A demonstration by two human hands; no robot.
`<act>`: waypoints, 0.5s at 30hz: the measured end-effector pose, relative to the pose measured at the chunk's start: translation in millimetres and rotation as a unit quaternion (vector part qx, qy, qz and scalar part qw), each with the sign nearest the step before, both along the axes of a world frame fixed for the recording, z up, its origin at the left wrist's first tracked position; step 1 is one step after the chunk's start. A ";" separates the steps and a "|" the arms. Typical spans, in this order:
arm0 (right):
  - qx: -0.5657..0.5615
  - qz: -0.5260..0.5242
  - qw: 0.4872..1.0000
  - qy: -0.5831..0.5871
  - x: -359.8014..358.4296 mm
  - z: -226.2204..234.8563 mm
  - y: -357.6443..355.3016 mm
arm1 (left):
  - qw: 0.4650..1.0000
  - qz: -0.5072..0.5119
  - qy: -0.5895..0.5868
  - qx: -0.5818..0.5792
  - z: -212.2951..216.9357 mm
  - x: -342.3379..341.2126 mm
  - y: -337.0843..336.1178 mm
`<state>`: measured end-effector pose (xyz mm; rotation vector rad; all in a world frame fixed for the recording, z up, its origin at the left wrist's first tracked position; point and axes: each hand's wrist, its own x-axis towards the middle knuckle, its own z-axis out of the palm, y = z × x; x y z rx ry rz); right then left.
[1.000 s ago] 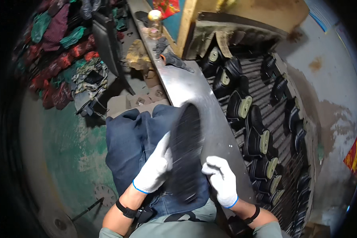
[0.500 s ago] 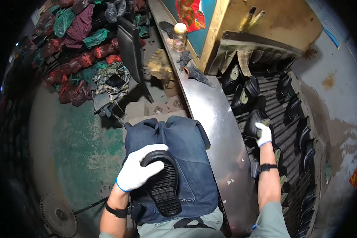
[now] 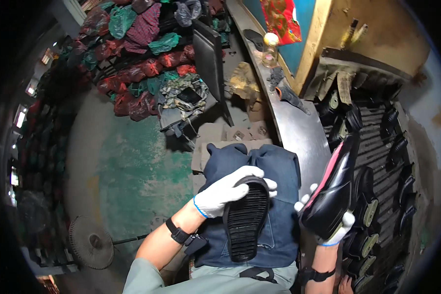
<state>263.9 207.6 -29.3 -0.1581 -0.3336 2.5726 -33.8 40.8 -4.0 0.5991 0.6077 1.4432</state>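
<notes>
My left hand (image 3: 225,192), in a white glove, grips the toe end of a black ridged shoe sole (image 3: 246,219) lying on my lap, which is covered by dark blue denim cloth (image 3: 279,171). My right hand (image 3: 334,226), also gloved, holds a glossy black shoe upper with a pink lining (image 3: 333,192) just above the edge of the steel bench (image 3: 304,132). The shoe hides most of that hand's fingers.
Right of the bench runs a slatted conveyor (image 3: 382,147) carrying several black shoes (image 3: 365,215). A jar (image 3: 270,49) and dark gloves (image 3: 284,88) lie at the bench's far end. Bags of coloured fabric (image 3: 142,63) pile at the back left; a floor fan (image 3: 89,242) stands lower left.
My right hand has come back from the conveyor with a black shoe upper and now holds it beside my lap. My left hand keeps the sole on my lap.
</notes>
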 end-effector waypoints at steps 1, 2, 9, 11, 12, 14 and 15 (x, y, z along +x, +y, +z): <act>-0.021 0.004 0.998 -0.052 1.7 2.0 -12.5 | 0.997 0.010 0.065 0.036 6.8 -6.6 4.8; -0.044 0.007 0.994 -0.104 3.7 3.7 -25.1 | 0.989 0.018 0.127 0.071 13.3 -14.0 11.0; 0.582 -0.092 0.747 -0.307 3.7 40.1 -78.6 | 0.983 0.106 0.135 0.062 29.1 -23.3 13.5; 0.567 -0.054 0.762 -0.307 2.5 42.3 -92.4 | 0.975 0.120 0.167 0.088 29.9 -24.8 11.8; 0.573 -0.037 0.755 -0.317 0.3 40.9 -98.1 | 0.974 0.123 0.180 0.059 30.8 -26.3 8.3; 0.629 -0.023 0.711 -0.314 0.2 36.4 -103.6 | 0.976 0.109 0.182 0.057 32.0 -26.2 3.5; 0.633 -0.003 0.710 -0.309 -3.3 40.8 -104.9 | 0.975 0.103 0.186 0.058 33.8 -27.6 3.4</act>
